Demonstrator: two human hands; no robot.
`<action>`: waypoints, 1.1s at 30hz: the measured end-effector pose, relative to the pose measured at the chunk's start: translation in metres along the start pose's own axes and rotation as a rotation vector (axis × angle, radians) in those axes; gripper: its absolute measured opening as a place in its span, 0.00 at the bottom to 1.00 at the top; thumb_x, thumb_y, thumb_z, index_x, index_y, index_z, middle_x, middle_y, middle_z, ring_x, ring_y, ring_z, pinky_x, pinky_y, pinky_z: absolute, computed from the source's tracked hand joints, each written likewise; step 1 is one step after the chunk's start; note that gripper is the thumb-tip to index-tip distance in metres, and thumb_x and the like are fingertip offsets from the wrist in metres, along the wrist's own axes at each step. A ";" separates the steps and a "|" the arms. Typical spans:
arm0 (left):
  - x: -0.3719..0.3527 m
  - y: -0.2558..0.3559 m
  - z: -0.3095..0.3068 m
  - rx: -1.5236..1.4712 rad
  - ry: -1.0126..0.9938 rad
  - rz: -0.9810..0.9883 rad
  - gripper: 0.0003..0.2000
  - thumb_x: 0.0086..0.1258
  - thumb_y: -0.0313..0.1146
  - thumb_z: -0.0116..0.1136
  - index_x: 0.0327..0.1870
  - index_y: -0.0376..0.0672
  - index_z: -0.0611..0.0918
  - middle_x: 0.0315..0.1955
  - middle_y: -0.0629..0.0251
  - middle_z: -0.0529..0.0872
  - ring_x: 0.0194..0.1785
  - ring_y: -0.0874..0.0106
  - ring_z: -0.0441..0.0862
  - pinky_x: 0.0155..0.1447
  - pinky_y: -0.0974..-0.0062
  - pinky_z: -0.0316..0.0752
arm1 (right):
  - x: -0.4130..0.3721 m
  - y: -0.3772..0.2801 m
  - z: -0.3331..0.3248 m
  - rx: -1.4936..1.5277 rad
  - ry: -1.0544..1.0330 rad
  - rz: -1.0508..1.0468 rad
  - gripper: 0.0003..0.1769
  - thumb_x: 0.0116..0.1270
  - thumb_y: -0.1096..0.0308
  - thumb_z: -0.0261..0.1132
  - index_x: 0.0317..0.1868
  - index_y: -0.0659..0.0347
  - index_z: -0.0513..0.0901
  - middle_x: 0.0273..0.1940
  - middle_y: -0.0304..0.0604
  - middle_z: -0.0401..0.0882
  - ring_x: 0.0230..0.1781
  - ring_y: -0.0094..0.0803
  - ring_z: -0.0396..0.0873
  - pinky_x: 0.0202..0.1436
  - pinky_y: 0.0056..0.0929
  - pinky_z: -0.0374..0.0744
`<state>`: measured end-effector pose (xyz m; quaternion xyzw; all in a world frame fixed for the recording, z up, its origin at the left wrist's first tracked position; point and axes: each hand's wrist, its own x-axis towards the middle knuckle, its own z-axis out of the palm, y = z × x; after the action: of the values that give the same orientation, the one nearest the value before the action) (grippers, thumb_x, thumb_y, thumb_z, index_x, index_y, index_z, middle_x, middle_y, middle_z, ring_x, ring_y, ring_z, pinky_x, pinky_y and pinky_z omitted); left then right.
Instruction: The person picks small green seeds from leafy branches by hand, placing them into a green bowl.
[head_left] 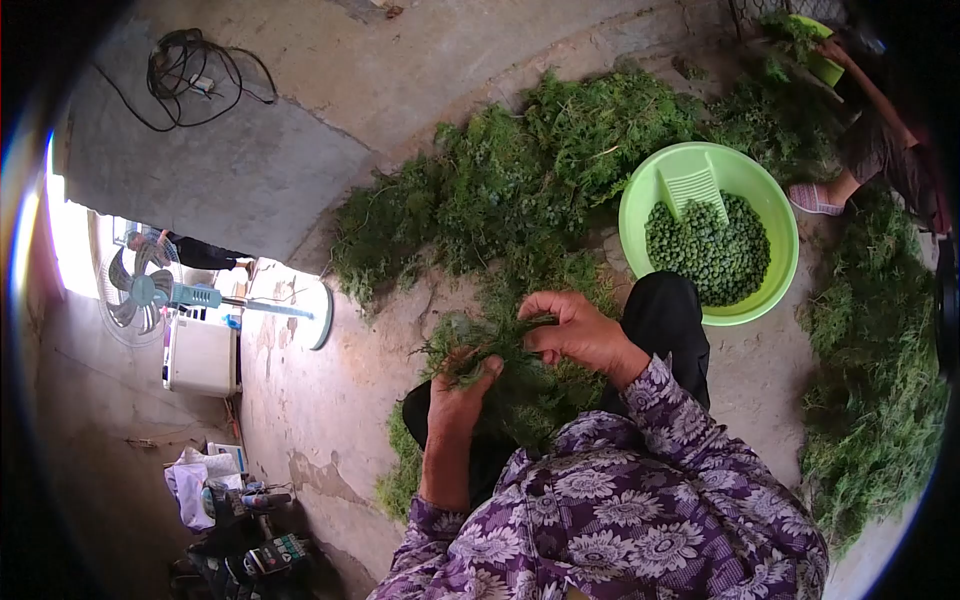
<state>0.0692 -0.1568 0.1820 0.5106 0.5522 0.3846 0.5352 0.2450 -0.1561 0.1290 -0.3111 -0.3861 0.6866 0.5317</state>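
My left hand point(462, 392) is closed around a green leafy sprig point(458, 350) in front of my lap. Just to the right, my right hand point(575, 335) has its thumb and fingertips bent together at the sprig's edge; whatever lies between them is too small to make out. More greenery rests between my knees beneath both hands. Beyond my right knee stands a light green basin point(785, 240) with a ridged washboard part, holding many small round green berries point(710, 250).
Piles of cut branches point(560, 150) lie ahead and at the right point(870, 390). Another person's arm point(880, 100) and shoe point(815, 198) show at the upper right. At the left are a standing fan point(150, 288), a white box point(200, 355) and a coiled black cable point(185, 75).
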 end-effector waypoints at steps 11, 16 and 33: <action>0.011 -0.015 -0.017 -0.010 -0.111 -0.064 0.10 0.54 0.21 0.60 0.38 0.36 0.78 0.31 0.69 0.80 0.36 0.78 0.77 0.42 0.80 0.73 | -0.001 0.012 -0.009 0.039 -0.008 0.090 0.09 0.59 0.69 0.58 0.39 0.62 0.73 0.22 0.32 0.71 0.17 0.17 0.71 0.18 0.16 0.69; 0.006 -0.004 -0.005 -0.089 -0.054 -0.036 0.08 0.55 0.23 0.60 0.36 0.37 0.78 0.30 0.68 0.80 0.34 0.78 0.77 0.42 0.79 0.74 | -0.002 0.003 -0.004 0.151 0.004 0.113 0.07 0.60 0.69 0.59 0.38 0.61 0.74 0.25 0.31 0.72 0.17 0.15 0.69 0.19 0.14 0.67; 0.018 -0.021 -0.017 -0.054 0.033 -0.009 0.07 0.57 0.24 0.56 0.37 0.36 0.79 0.31 0.68 0.80 0.35 0.76 0.77 0.42 0.78 0.73 | -0.004 0.016 -0.025 0.358 0.161 0.050 0.11 0.62 0.69 0.56 0.42 0.65 0.72 0.27 0.37 0.74 0.22 0.18 0.72 0.18 0.15 0.69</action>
<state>0.0513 -0.1416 0.1599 0.4872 0.5526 0.4054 0.5412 0.2595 -0.1573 0.1024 -0.2752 -0.2061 0.7302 0.5904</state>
